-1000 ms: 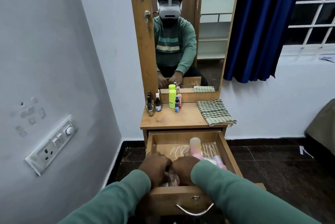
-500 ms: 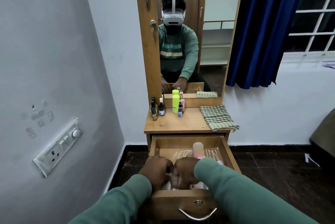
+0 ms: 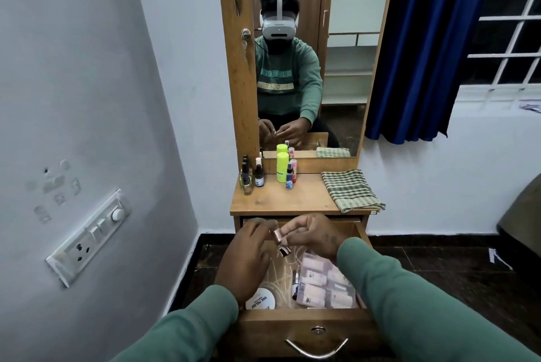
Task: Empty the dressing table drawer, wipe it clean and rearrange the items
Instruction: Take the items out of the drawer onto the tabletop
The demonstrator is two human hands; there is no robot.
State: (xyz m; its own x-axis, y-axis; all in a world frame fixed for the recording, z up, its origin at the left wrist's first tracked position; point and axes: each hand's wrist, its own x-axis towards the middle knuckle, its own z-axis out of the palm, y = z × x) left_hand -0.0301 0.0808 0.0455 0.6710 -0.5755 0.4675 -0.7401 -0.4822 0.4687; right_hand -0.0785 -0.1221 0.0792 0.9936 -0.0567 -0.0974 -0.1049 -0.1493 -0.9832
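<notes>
The wooden drawer (image 3: 307, 322) of the dressing table is pulled out below me. Above it, both hands hold a small copper-coloured tube (image 3: 280, 241). My left hand (image 3: 248, 253) pinches its upper end with the fingertips. My right hand (image 3: 311, 233) grips it from the right with curled fingers. In the drawer lie a white round jar (image 3: 260, 300), a small dark bottle (image 3: 295, 284) and several pale pink tubes (image 3: 322, 282) on a patterned liner. A folded green checked cloth (image 3: 351, 190) lies on the right of the tabletop (image 3: 292, 200).
Two dark dropper bottles (image 3: 251, 177), a neon green bottle (image 3: 282, 167), a small blue spray (image 3: 289, 178) and a red tube stand at the back of the tabletop by the mirror (image 3: 310, 69). A wall switch plate (image 3: 87, 235) is left, a blue curtain (image 3: 424, 54) right.
Both hands have risen out of the front of the drawer, holding the small copper tube between them. The jar and pink tubes they covered are now exposed. The camera has tilted down.
</notes>
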